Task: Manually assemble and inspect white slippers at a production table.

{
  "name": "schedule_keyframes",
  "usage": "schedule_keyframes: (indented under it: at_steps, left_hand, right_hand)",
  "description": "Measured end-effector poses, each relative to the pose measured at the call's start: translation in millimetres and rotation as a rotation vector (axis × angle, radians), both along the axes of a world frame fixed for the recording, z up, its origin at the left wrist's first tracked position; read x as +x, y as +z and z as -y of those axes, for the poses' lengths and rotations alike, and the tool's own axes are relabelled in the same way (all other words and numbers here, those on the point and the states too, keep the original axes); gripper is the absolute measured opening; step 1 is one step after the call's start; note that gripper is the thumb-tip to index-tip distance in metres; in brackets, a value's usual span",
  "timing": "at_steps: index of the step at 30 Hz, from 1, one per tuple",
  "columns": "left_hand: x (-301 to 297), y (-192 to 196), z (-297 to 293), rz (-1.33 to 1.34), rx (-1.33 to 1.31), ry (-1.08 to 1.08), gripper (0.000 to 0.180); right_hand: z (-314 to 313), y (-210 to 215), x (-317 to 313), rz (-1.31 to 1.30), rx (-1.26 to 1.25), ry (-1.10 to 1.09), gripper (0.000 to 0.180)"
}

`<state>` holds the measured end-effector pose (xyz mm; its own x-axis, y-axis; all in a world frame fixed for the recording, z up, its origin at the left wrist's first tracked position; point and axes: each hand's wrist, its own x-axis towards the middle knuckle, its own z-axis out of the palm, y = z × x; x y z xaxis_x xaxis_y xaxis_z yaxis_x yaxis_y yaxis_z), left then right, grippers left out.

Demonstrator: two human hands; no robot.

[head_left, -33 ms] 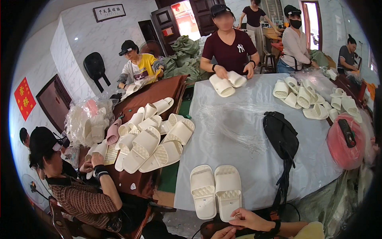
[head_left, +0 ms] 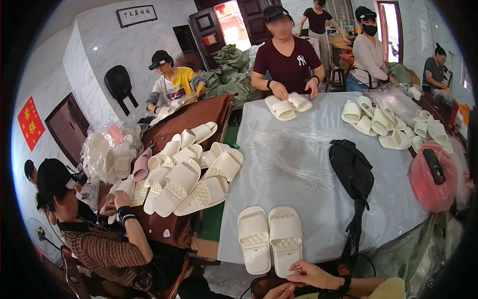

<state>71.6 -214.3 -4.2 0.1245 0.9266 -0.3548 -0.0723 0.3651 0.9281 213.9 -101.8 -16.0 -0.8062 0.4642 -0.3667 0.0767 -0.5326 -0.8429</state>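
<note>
Head view, the only one. A pair of white slide sandals (head_left: 269, 238) lies side by side, soles up, at the near edge of the table (head_left: 294, 169), which is covered in a grey plastic sheet. The right hand (head_left: 311, 273) comes in from the lower edge, its fingers half curled and touching the heel end of the right-hand sandal; it closes on nothing yet, more a loose pinch at the rim than a grip. The left hand (head_left: 279, 291) shows only as knuckles at the very bottom edge, just below the pair; whether it is spread or closed I cannot tell. A black bag (head_left: 352, 169) rests on the sheet to the right of the pair, its strap hanging over the table edge. Across the table, a person in a dark red shirt presses on another white pair (head_left: 288, 106). More white sandals sit heaped at the far right (head_left: 393, 124) and in a large pile (head_left: 191, 172) on the brown table to the left, where a seated person in a black cap works. Judgement: the step in hand looks like taking up or squaring the near pair at the heels. The next move would call for a firmer hold on both heels together, keeping the two aligned while drawing them off the edge.
</note>
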Motion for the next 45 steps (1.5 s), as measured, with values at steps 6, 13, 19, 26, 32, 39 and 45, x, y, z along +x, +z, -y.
schedule_keyframes:
  at_steps: [6,13,19,26,32,39,45]
  left_hand:
    - [3,2,-2,-0.067,0.048,0.030,0.031]
    - [0,-25,5,-0.138,0.006,-0.067,0.028]
    - [-16,8,-2,-0.013,0.136,0.171,0.026]
    - [-24,7,-3,-0.080,0.201,0.227,0.020]
    - [-21,10,-5,0.089,0.170,0.383,0.015]
    - [-28,22,-4,0.146,0.253,0.453,0.006]
    - [-59,40,-4,0.506,0.431,0.831,0.006]
  right_hand:
    - [0,14,-2,0.010,0.048,-0.046,0.035]
    - [1,14,-3,-0.021,0.138,-0.007,0.039]
    - [1,16,-1,0.066,0.259,0.106,0.037]
    - [17,16,-6,0.036,0.442,0.148,0.038]
    - [9,7,-8,-0.010,0.153,0.152,0.041]
    - [8,15,-11,0.129,0.322,0.260,0.036]
    - [8,9,-7,0.104,0.232,0.324,0.027]
